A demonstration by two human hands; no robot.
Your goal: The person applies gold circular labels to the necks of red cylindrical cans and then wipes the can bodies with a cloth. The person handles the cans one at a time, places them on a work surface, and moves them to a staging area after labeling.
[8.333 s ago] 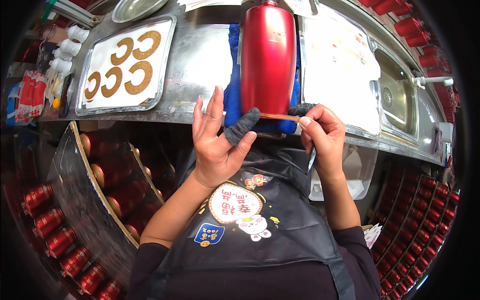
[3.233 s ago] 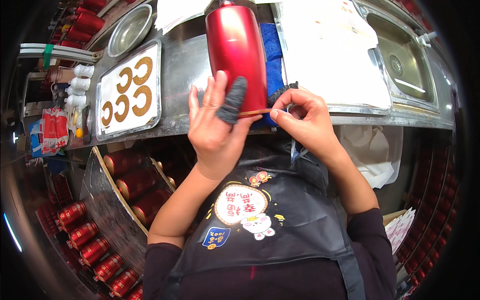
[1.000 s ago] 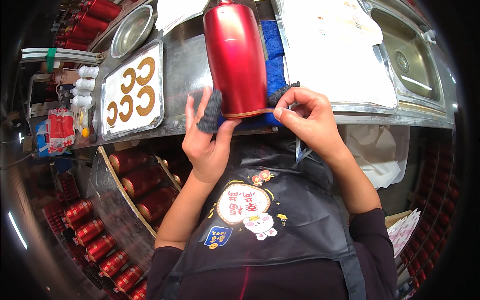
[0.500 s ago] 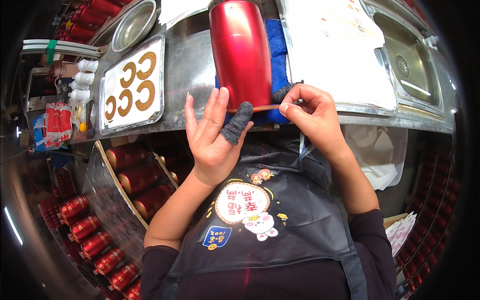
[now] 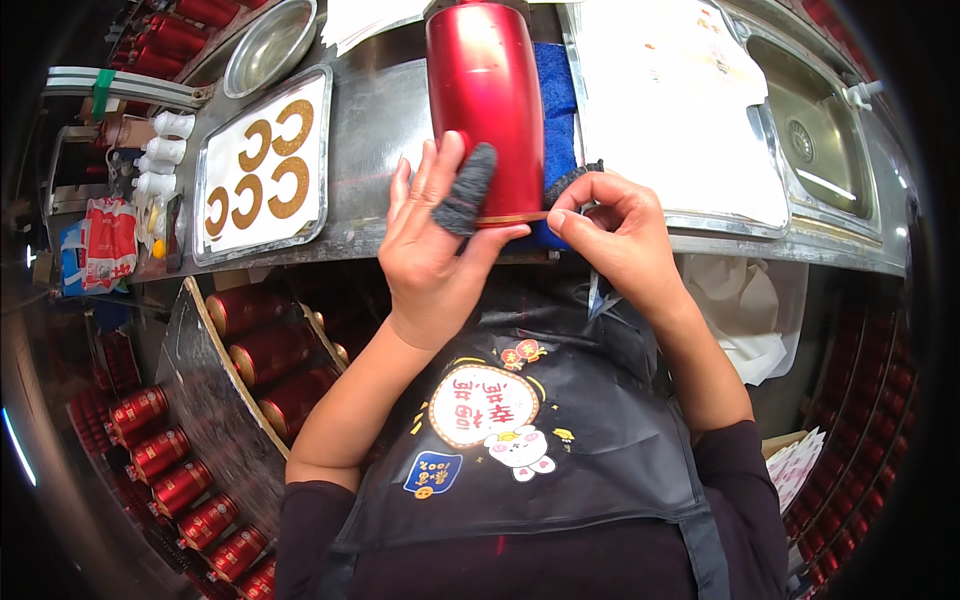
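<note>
A glossy red bottle-shaped vessel [image 5: 485,110] lies on a blue towel [image 5: 557,95], its near end toward me. Along that end runs a thin gold-brown strip [image 5: 515,218]. My right hand [image 5: 615,225] pinches the strip's right end between thumb and forefinger. My left hand [image 5: 430,235] rests against the vessel's near left side, fingers stretched out, thumb under the edge by the strip. One of its fingers wears a grey knit finger cover [image 5: 466,190]. Dark knit material [image 5: 572,183] shows beside my right hand, partly hidden.
On the steel counter [image 5: 375,130] sit a tray with brown C-shaped pieces [image 5: 290,188], a metal bowl [image 5: 270,48] and a paper-covered tray [image 5: 680,140]. A sink [image 5: 815,130] lies far right. Red cans [image 5: 183,485] and a wooden rack [image 5: 215,370] stand below left.
My left hand has shifted slightly right, its covered finger moving from the strip up onto the vessel's side and its thumb coming to the near edge. The right hand has moved slightly left, still pinching.
</note>
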